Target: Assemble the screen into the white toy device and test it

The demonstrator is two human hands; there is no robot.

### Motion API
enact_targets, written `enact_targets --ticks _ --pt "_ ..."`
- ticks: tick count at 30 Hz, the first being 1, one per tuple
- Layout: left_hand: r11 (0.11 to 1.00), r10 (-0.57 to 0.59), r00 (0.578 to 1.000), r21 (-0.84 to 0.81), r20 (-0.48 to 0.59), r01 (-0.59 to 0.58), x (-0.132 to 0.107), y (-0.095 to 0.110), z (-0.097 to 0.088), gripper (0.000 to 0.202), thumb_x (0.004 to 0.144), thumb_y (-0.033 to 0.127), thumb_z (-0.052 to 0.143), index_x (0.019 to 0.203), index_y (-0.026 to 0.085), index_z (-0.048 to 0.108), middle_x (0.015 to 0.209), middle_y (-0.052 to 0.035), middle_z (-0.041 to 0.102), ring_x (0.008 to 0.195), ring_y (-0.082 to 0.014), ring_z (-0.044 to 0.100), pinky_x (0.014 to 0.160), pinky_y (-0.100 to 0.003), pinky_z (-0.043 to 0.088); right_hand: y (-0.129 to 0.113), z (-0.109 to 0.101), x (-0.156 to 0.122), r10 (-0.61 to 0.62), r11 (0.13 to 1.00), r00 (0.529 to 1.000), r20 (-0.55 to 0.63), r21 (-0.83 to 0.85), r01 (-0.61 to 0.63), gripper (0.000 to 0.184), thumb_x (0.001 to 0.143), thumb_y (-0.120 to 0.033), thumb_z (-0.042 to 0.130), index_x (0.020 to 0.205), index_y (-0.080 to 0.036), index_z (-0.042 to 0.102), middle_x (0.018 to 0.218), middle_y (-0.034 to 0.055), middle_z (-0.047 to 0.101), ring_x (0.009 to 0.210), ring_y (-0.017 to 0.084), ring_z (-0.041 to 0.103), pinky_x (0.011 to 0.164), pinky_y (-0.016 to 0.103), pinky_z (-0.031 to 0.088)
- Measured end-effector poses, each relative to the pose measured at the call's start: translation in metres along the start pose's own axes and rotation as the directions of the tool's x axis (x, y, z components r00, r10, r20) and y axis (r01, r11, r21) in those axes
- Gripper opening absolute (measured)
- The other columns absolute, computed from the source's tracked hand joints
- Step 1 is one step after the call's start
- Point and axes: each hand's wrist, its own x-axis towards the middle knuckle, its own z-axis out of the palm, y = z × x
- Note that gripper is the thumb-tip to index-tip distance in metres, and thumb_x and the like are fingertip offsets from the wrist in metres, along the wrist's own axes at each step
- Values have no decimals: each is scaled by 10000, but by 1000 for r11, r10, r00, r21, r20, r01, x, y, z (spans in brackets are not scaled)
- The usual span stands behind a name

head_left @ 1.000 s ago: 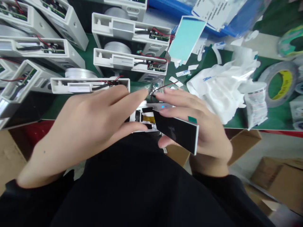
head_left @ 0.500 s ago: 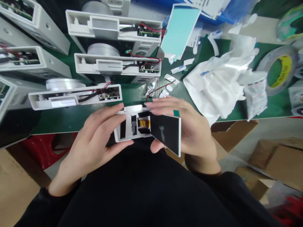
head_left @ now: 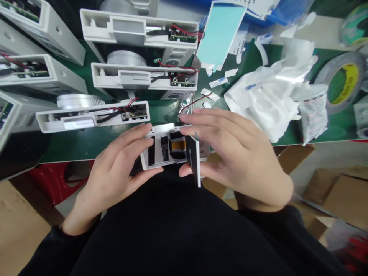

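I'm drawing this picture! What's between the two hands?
The head view shows a white plastic housing with a gold strip inside, and a black panel seen edge-on, between the left hand and right hand.

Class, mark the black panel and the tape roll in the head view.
Black panel (head_left: 192,157): head view, black face, seen nearly edge-on.
Tape roll (head_left: 322,82): head view, grey outer winding.

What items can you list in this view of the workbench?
device housings: six, white, open with wired circuit boards, left and centre of bench
held housing: one, white, open, between the hands
panel: one, black, edge-on at the housing's right side
crumpled 3M bag: one, white, right of the hands
tape rolls: two, grey and green, far right
sheet: one, pale blue, top centre
bench mat: one, green, under the housings
cardboard boxes: several, brown, lower right
left hand: bare, on held housing
right hand: bare, holding panel
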Motion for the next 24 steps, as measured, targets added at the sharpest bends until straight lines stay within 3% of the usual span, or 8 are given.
enact_targets --ticks 6,11,15,19,24 --pt "992 -15 997 -127 -71 6 -3 -7 7 588 823 424 827 1318 253 561 1403 -163 667 1326 -305 633 1034 -475 621 8 11 4 -28 990 1000 -7 137 28 589 881 -631 666 1319 -239 619 1379 89 694 1324 308 632 1092 499 569" --pt "970 23 994 -237 -104 -47 -9 -11 11 752 860 277 803 1503 273 414 1511 -174 573 1412 -282 552 1090 -488 584 12 18 6 -54 982 998 -11 178 55 601 868 -600 698 1328 -221 625 1389 103 686 1314 292 641 1115 471 553" --pt "976 131 984 -161 -121 -150 -13 -17 13 844 861 191 790 1566 325 346 1603 -115 479 1454 -271 509 1134 -474 557 9 19 7 -53 984 999 5 171 52 583 889 -553 701 1328 -177 623 1389 135 680 1310 285 641 1113 465 547" --pt "977 211 974 -1 -84 -211 -15 -19 13 712 873 199 782 1511 263 473 1688 -90 335 1490 -283 459 1134 -420 558 6 17 8 -36 983 999 37 182 29 578 888 -488 726 1329 -129 621 1392 172 671 1328 278 625 1147 447 510" --pt "978 195 976 93 -94 -187 -15 -17 12 585 878 321 784 1416 215 581 1666 -99 378 1459 -272 501 1122 -366 560 4 16 9 -12 974 999 45 229 1 555 881 -454 742 1311 -122 628 1417 182 651 1346 280 610 1163 448 492"
